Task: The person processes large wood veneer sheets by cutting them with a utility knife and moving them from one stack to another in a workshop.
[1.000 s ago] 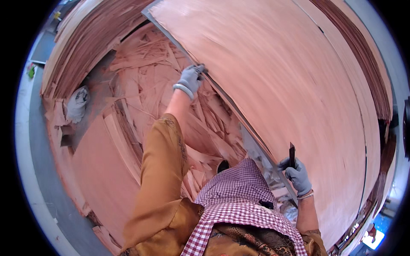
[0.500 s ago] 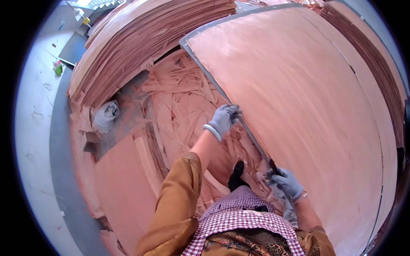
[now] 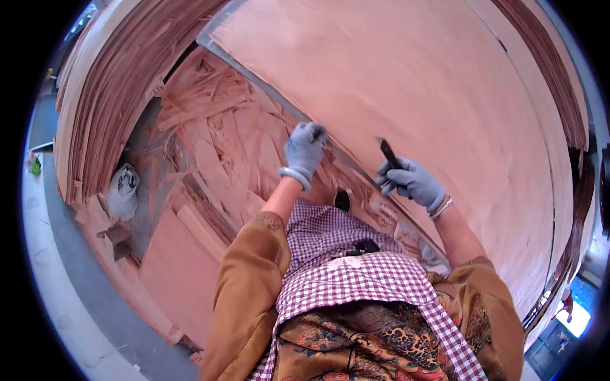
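Note:
A large pinkish wood veneer sheet [image 3: 406,82] lies on a grey-edged bench top to my right. My left hand [image 3: 305,147], in a grey glove, is closed with curled fingers beside the sheet's near edge; whatever it may hold is hidden. Over the sheet, close to the same edge, my gloved right hand [image 3: 415,183] grips a dark knife [image 3: 388,154], its tip pointing up and away from me. The grey bench edge [image 3: 267,89] runs diagonally below both hands.
Torn veneer strips [image 3: 232,120] litter the floor left of the bench. A tall veneer stack [image 3: 105,95] stands at far left, with a white sack [image 3: 123,192] near it. Another veneer sheet [image 3: 178,267] lies low at left. More stacked veneer [image 3: 546,63] rises at far right.
My right hand has lifted the knife from the bench edge and moved it farther up over the sheet. The left hand has shifted slightly left and up, and the view has turned.

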The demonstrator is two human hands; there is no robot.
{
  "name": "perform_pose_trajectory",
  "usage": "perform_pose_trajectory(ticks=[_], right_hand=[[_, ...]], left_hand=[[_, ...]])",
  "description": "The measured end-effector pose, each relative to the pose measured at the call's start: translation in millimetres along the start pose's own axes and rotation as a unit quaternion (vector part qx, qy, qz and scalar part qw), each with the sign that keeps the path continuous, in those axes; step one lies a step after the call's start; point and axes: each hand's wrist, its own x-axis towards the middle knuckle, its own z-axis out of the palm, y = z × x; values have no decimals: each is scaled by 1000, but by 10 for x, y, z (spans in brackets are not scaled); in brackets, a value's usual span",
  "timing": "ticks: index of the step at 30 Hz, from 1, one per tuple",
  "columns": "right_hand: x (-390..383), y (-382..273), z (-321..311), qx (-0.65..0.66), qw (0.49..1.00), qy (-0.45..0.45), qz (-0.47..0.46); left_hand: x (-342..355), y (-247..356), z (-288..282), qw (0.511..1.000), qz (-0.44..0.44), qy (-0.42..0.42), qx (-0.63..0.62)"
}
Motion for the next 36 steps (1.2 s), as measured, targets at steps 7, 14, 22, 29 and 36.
perform_pose_trajectory(ticks=[7,14,22,29,36], right_hand=[[3,-22,269,-5,990,82,-111],[343,65,492,-14,925,359,-125],[438,135,725,-182,787,588,-52],[607,14,796,-112,797,593,-15],[697,163,672,-24,764,643,-44]], left_hand=[[-258,589,-294,958,117,-215,152],[367,-312,-1705,972,208,-101,47],[760,-2491,-3155,982,-148,-119,6],[1926,-2364,-3183,981,32,-177,71],[3540,-1989,-2755,966,35,-256,-18]])
